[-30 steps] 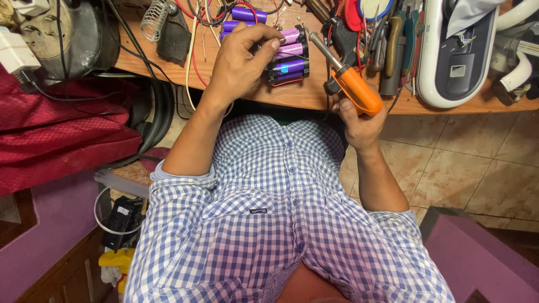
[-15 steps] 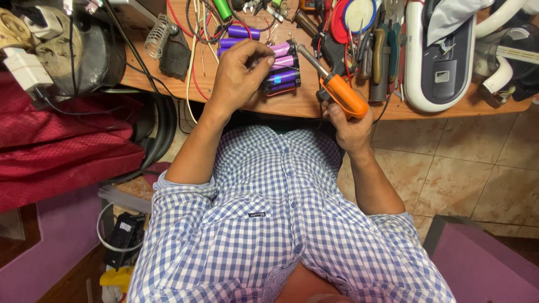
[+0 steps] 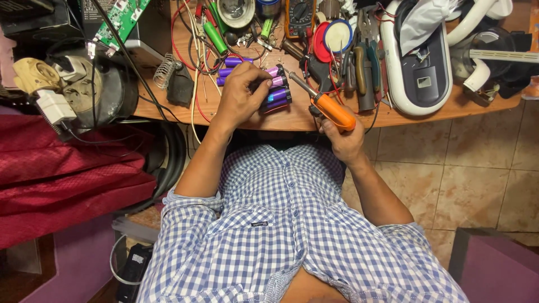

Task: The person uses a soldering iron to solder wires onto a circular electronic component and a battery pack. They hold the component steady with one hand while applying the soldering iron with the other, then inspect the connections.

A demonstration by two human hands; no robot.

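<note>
Left hand (image 3: 242,94) pinching purple battery pack (image 3: 273,92), right hand (image 3: 343,137) gripping orange soldering iron (image 3: 327,106) beside it

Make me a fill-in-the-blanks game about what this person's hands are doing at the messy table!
1. The left hand presses on a pack of ______ battery cells.
2. The right hand holds a soldering iron with an ______ handle.
3. The iron's metal tip points toward the ______.
4. The pack lies on a ______ table.

Missing words: purple; orange; battery cells; wooden
</note>
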